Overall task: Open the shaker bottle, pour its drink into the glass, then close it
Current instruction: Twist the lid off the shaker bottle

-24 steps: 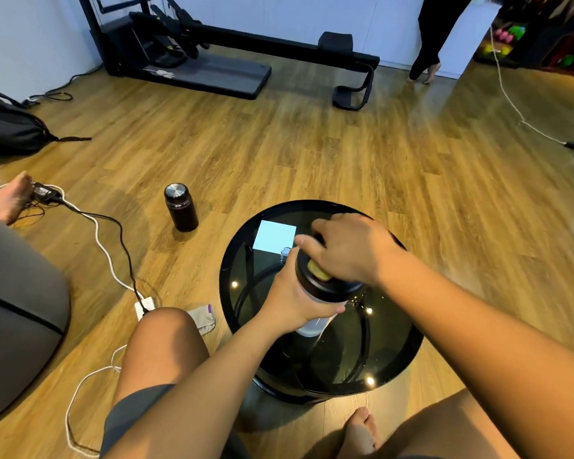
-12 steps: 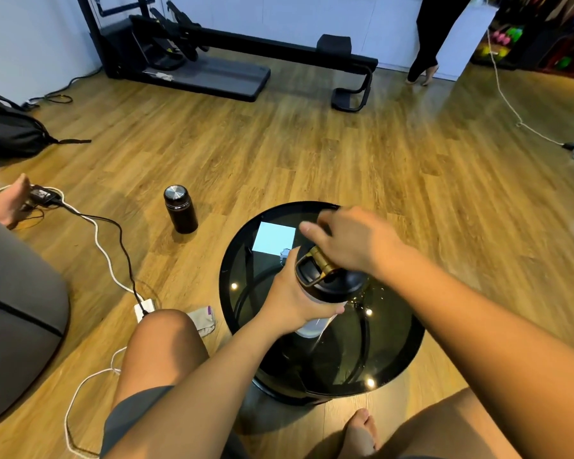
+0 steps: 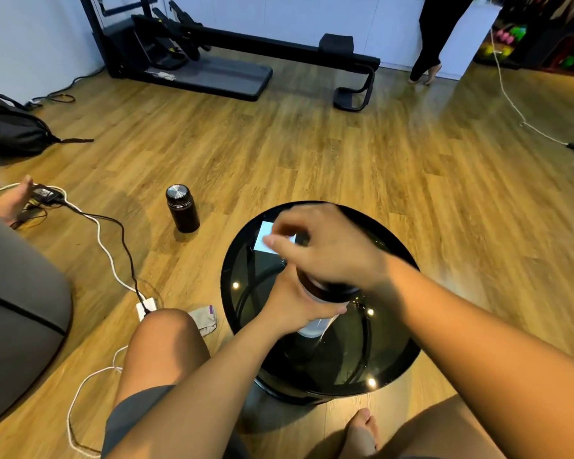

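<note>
since half a second ago the right hand [image 3: 332,250] has shifted from the gold flip tab to lie flat over the top of the lid [image 3: 325,287], and the tab is now hidden under it. the left hand [image 3: 295,306] has not moved.

position: the shaker bottle [image 3: 314,326] stands upright on the round black glass table [image 3: 391,356], near its middle. the left fingers are clamped around the upper body just below the lid. the right fingers curl over the lid's far edge; whether they grip it tight cannot be told, as the hand is blurred.

step in hand, as judged: opening the lid.

procedure:
- keep the left hand firm so the body does not turn with the lid.
- keep the base down on the table until the lid is free.
- lift the lid straight up to avoid a spill.

no glass can be made out; a pale blue card [image 3: 267,238] lies behind the right hand. find the glass before pouring.
</note>
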A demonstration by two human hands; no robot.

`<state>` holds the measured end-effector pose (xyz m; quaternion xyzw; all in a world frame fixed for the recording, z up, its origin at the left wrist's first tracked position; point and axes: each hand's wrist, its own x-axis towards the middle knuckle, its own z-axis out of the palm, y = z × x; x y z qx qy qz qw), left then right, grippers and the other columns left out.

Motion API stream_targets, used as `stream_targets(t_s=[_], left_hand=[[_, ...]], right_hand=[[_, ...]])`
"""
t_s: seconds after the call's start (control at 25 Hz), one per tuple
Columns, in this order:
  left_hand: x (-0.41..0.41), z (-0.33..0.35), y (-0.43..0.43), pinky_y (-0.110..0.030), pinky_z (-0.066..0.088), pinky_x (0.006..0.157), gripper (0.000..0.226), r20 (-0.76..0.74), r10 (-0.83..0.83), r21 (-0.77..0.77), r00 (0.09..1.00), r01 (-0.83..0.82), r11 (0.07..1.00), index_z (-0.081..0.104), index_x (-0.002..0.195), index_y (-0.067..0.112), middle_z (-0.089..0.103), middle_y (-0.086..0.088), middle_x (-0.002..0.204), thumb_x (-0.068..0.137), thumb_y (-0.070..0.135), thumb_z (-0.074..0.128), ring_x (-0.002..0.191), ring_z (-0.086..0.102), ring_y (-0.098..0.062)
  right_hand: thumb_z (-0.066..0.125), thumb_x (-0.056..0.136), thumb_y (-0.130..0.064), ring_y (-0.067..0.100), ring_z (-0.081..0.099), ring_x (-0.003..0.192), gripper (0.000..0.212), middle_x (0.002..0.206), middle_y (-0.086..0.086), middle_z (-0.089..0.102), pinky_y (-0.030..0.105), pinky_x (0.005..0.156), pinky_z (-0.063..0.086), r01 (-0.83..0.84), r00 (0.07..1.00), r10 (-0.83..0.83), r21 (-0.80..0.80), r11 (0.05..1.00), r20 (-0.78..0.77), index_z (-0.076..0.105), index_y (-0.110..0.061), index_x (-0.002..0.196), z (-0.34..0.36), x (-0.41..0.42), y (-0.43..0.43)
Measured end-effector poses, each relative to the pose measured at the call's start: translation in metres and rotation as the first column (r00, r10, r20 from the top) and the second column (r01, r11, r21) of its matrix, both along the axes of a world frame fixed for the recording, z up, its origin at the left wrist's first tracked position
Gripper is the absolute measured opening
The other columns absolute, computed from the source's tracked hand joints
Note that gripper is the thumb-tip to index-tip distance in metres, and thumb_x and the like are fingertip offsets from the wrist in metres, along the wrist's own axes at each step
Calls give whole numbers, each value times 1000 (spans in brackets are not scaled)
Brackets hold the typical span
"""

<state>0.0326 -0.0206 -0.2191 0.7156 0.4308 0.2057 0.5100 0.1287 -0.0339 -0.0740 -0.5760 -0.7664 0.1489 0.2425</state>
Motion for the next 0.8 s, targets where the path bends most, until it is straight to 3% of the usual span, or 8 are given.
stream_targets(t_s=[0.08,0.16,0.32,0.48,0.56,0.64,0.68,0.8], left_hand=[[-1,1,2,-15,50,95,100,48,13,2,999,-13,1000,40,139,35,62,12,129,58,28,100,121,61,-6],[-2,3,2,-24,55,96,98,76,9,-1,997,-9,1000,40,133,41,65,13,126,56,29,101,117,64,-4],[0,1,0,-11,54,87,89,50,-33,16,998,32,999,51,136,21,66,14,117,61,34,97,110,66,-3],[-2,5,-1,1,42,89,98,88,-34,15,996,32,999,44,145,19,58,13,128,64,25,98,115,57,1],[-2,6,-1,-9,45,94,104,110,-1,11,994,0,1000,37,141,36,58,15,134,59,27,100,120,58,2],[-2,7,0,-14,47,94,98,107,27,-1,994,-27,1000,36,129,49,60,15,132,59,25,101,120,60,-1],[-2,7,-1,-15,49,93,95,108,29,-2,994,-29,1000,36,124,52,61,14,129,59,25,101,118,61,-1],[-2,4,-2,-15,52,92,91,86,4,13,996,-5,1000,44,131,38,64,12,124,60,26,100,117,64,-3]], right_hand=[[37,95,-62,27,63,97,52,101,5,67,38,74,48,272,888,-253,6,962,385,65,-19,103,2,24,6],[24,99,-63,33,63,102,57,108,10,67,38,74,45,437,781,-312,-117,892,541,61,-20,102,-11,32,4],[36,94,-58,21,62,92,47,87,-2,70,39,85,49,144,920,-88,-120,982,382,72,-26,92,-31,10,-4],[57,92,-50,8,65,79,32,79,-10,71,32,76,51,-21,998,11,-189,982,-56,74,-23,88,-3,11,-5],[49,97,-54,19,63,82,38,79,-5,64,34,72,49,172,979,-151,-154,973,138,68,-21,95,9,25,0],[35,99,-60,29,60,84,46,79,-1,55,35,67,43,428,781,-277,-157,890,559,60,-21,101,6,33,3],[33,99,-58,31,62,89,48,85,2,57,35,67,41,470,719,-283,-143,871,635,60,-20,104,1,32,3],[46,95,-44,25,65,93,32,94,3,68,35,70,45,261,866,-175,-124,957,468,68,-21,101,-10,16,0]])
